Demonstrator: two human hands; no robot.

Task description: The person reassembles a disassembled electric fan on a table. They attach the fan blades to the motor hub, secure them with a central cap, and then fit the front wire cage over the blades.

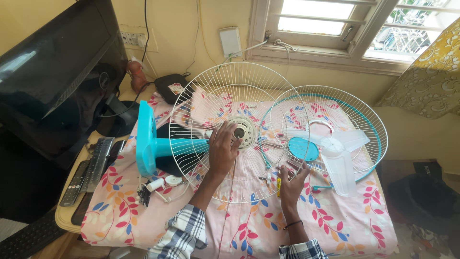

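A white wire rear fan guard [206, 91] stands tilted on the table, fixed to a turquoise fan stand [149, 144] lying on its side. My left hand [223, 149] rests flat on the guard, fingers by the round motor hub [242, 132]. My right hand [292, 182] touches the guard's lower right rim, near a small yellow-handled tool [278, 187]. To the right lies the front guard [364, 115] with a turquoise rim and centre cap [303, 148]. A translucent white fan blade [338, 158] lies on it.
A floral pink cloth [345, 220] covers the table. Small white parts and a black plug [158, 186] lie at the left. Remote controls [88, 170] and a dark monitor [52, 81] stand further left. A black box [171, 86] sits by the wall.
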